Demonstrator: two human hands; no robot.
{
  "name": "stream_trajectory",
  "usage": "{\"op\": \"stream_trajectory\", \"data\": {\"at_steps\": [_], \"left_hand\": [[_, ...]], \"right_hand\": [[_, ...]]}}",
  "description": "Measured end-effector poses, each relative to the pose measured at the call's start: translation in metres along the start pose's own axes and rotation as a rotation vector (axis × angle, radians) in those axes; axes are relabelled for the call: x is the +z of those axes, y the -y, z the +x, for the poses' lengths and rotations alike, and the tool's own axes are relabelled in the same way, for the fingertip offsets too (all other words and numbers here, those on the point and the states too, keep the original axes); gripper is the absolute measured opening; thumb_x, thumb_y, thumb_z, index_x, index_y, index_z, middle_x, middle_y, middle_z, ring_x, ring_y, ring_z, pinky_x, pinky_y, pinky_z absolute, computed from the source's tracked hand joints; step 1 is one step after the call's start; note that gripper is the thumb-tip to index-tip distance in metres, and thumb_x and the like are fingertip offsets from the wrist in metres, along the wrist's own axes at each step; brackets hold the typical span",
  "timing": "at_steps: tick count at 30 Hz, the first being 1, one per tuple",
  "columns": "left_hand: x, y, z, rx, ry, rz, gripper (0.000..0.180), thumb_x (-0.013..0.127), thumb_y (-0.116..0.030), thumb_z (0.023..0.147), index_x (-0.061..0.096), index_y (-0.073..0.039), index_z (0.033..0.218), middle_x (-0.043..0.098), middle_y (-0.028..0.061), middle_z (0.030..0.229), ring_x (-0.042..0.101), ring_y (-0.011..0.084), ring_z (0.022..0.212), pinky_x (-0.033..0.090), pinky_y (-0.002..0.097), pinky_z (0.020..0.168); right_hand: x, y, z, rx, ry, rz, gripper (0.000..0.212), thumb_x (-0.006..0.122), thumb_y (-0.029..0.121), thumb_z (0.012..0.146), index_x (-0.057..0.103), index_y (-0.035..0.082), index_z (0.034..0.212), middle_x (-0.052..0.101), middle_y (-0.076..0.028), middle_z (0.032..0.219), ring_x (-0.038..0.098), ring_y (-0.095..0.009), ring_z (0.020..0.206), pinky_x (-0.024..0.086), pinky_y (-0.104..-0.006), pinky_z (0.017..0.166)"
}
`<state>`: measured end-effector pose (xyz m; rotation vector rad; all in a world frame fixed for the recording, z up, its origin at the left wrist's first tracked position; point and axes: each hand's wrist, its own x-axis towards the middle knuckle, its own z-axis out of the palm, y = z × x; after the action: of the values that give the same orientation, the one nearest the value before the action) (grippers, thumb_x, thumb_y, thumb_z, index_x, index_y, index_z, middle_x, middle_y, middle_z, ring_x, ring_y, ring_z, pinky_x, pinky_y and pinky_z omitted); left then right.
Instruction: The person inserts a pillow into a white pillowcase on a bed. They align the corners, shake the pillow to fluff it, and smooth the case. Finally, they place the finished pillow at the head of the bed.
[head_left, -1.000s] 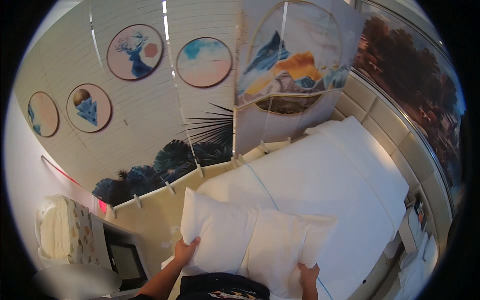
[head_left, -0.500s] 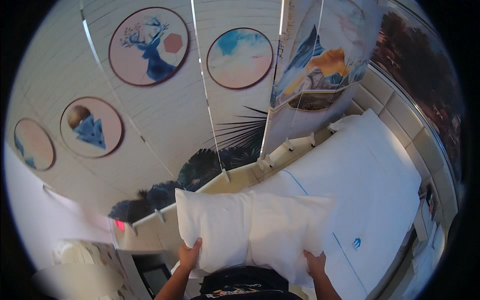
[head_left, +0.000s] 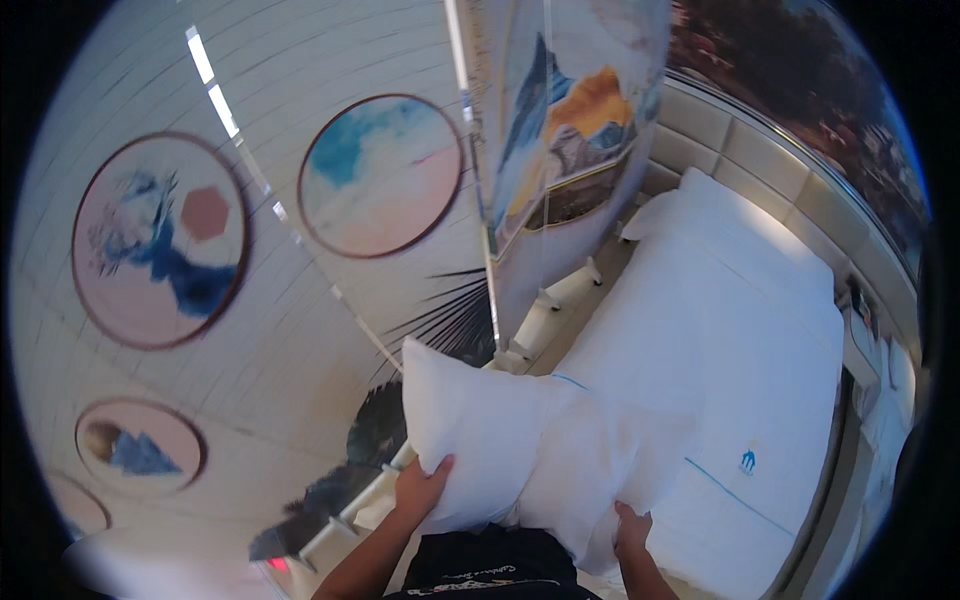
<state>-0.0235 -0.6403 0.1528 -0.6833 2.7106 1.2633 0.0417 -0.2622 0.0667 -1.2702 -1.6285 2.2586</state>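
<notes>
A white pillow is held up in front of my body, creased down its middle. My left hand grips its lower left corner, thumb on the near face. At the lower right side, my right hand is closed on the pillow's edge; the fingers behind it are hidden. Beyond and to the right lies a bed with a smooth white cover, which carries thin blue lines and a small blue emblem. The pillow overlaps the near left part of the bed in view.
A folding screen with round printed pictures stands on feet along the left. A padded headboard borders the bed's far end. Another white pillow lies at the bed's far left corner. On the right is a bedside shelf.
My view has turned to the right, so the screen sits further left and more of the bed shows. Both hands keep hold of the pillow, which has turned along with me.
</notes>
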Motion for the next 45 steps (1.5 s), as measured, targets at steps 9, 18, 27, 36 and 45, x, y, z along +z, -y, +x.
{"op": "stream_trajectory", "data": {"at_steps": [9, 18, 27, 36, 45], "left_hand": [[-0.005, -0.03, 0.087, 0.159, 0.228, 0.075, 0.053, 0.059, -0.054, 0.087, 0.065, -0.008, 0.114, 0.069, 0.0169, 0.101, 0.066, 0.0337, 0.096, 0.051, 0.0401, 0.081], [0.0, -0.126, 0.138, 0.763, 0.509, 0.266, 0.056, 0.053, -0.057, 0.088, 0.065, -0.002, 0.093, 0.067, 0.0168, 0.08, 0.065, 0.0346, 0.079, 0.052, 0.0442, 0.07], [0.029, -0.149, 0.165, 1.117, 0.747, 0.121, 0.045, 0.058, -0.049, 0.087, 0.066, -0.005, 0.093, 0.066, 0.0147, 0.079, 0.064, 0.0336, 0.078, 0.051, 0.0431, 0.07], [0.108, -0.228, 0.251, 1.113, 0.937, 0.214, 0.053, 0.055, -0.055, 0.087, 0.065, -0.003, 0.09, 0.066, 0.0162, 0.075, 0.064, 0.0344, 0.075, 0.051, 0.0451, 0.068], [0.212, -0.364, 0.347, 0.997, 0.949, 0.411, 0.06, 0.051, -0.057, 0.088, 0.064, -0.001, 0.106, 0.068, 0.018, 0.086, 0.065, 0.0364, 0.082, 0.051, 0.0451, 0.073]], "right_hand": [[0.037, -0.001, -0.026, -0.013, -0.245, 0.032, 0.057, 0.067, 0.004, 0.074, 0.048, -0.003, 0.127, 0.06, -0.014, 0.11, 0.059, -0.028, 0.097, 0.049, -0.0399, 0.085], [0.092, -0.082, -0.083, 0.047, -0.359, 0.528, 0.055, 0.058, 0.011, 0.08, 0.043, -0.003, 0.131, 0.054, -0.017, 0.124, 0.058, -0.035, 0.108, 0.049, -0.0461, 0.094], [0.124, -0.132, -0.095, 0.163, -0.167, 0.581, 0.059, 0.037, 0.04, 0.087, 0.05, 0.003, 0.131, 0.053, -0.015, 0.132, 0.051, -0.036, 0.121, 0.037, -0.0492, 0.105], [0.171, -0.12, -0.027, 0.188, -0.473, 0.654, 0.069, 0.039, 0.051, 0.094, 0.043, -0.004, 0.135, 0.052, -0.018, 0.132, 0.05, -0.035, 0.12, 0.042, -0.0453, 0.103], [0.188, -0.01, 0.103, 0.156, -0.699, 0.768, 0.053, 0.06, 0.032, 0.086, 0.055, -0.007, 0.122, 0.059, -0.019, 0.12, 0.057, -0.034, 0.107, 0.048, -0.0449, 0.093]]}}
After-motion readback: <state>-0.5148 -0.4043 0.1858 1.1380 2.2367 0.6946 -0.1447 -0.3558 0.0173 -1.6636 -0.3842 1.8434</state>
